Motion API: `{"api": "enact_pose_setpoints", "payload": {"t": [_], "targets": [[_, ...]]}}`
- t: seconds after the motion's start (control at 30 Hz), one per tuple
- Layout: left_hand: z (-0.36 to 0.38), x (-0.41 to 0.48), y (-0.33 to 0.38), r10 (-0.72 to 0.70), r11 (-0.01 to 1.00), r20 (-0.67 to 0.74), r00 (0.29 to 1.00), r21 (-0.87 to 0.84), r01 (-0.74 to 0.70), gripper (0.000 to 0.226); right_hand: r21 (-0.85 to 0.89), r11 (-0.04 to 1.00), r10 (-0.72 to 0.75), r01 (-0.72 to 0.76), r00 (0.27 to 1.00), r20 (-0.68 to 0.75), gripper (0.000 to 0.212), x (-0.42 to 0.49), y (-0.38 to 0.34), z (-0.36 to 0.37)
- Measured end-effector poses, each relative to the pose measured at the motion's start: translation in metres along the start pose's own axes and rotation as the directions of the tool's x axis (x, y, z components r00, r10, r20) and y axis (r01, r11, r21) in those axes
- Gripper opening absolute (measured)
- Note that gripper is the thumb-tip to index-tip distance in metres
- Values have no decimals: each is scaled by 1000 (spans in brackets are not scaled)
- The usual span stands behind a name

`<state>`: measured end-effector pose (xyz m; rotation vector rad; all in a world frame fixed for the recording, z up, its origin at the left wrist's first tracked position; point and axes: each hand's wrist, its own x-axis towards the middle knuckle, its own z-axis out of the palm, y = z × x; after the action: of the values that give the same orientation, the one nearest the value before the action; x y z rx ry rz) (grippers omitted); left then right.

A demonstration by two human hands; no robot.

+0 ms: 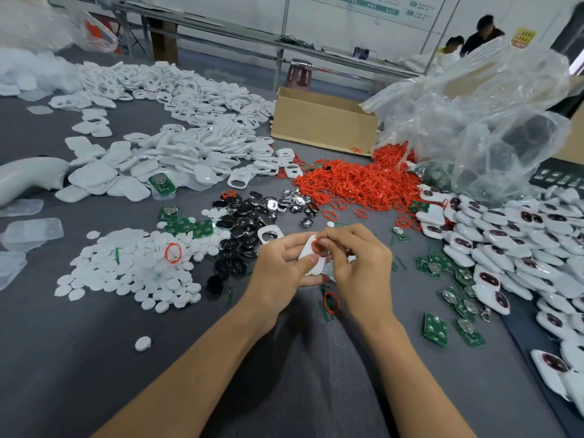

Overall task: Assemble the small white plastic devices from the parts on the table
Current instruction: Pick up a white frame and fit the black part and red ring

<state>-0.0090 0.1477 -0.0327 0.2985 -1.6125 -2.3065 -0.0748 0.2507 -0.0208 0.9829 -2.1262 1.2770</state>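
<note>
Grey table (94, 374) lies bare nearest the body, with only a stray white disc (142, 343) on it, so both forearms have room to come in. Up at the hands, the left hand (284, 263) curls fingers and thumb round a white shell (307, 252) and tilts it toward the eyes. The right hand (360, 260) pinches a red ring (317, 246) against the shell's opening, seating it, I'd say. A spare ring (331, 301) waits by the right wrist.

Parts fan out within reach: disc pile (126, 267) to the left, black pieces (243, 229) ahead, green boards (442, 327) to the right, beside what look like finished devices (505, 248). Further back are the red ring heap (357, 181) and the shell pile (177, 153), then a cardboard box (322, 128) at the far edge. The only open pocket is round the hands.
</note>
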Motion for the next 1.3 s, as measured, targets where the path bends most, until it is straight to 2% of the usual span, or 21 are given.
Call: {"api": "enact_pose_setpoints", "payload": {"t": [0.23, 0.4, 0.63, 0.73, 0.8, 0.9, 1.03, 1.1, 1.3], "targets": [[-1, 2, 1, -51, 992, 23, 998, -115, 53, 21, -69, 995, -70, 66, 996, -54, 24, -4, 4, 4], [-1, 2, 0, -63, 991, -8, 998, -118, 62, 24, -62, 994, -94, 90, 994, -64, 18, -5, 3, 7], [-6, 4, 3, -83, 973, 17, 996, -217, 85, 21, -41, 989, -143, 139, 984, -108, 17, -7, 1, 9], [-8, 4, 4, -95, 956, 7, 995, -278, 93, 21, 30, 995, -94, 97, 990, -103, 22, -8, -1, 8], [-9, 6, 4, -105, 939, -9, 994, -329, 96, 22, 160, 987, 20, -7, 997, -79, 28, -7, -5, 8], [-11, 7, 4, -109, 923, 14, 994, -370, 106, 26, 425, 872, 256, -241, 966, 21, 37, -4, -6, 9], [-14, 7, 6, -106, 907, 88, 990, -400, 133, 25, 661, 601, 394, -450, 886, 244, 33, 0, 0, 5], [-16, 7, 7, -107, 904, 102, 989, -404, 140, 31, 687, 502, 391, -525, 846, 361, 27, -1, 3, 4], [-18, 6, 7, -101, 900, 138, 985, -409, 150, 28, 698, 404, 292, -591, 807, 514, 35, 0, 7, 2]]}}
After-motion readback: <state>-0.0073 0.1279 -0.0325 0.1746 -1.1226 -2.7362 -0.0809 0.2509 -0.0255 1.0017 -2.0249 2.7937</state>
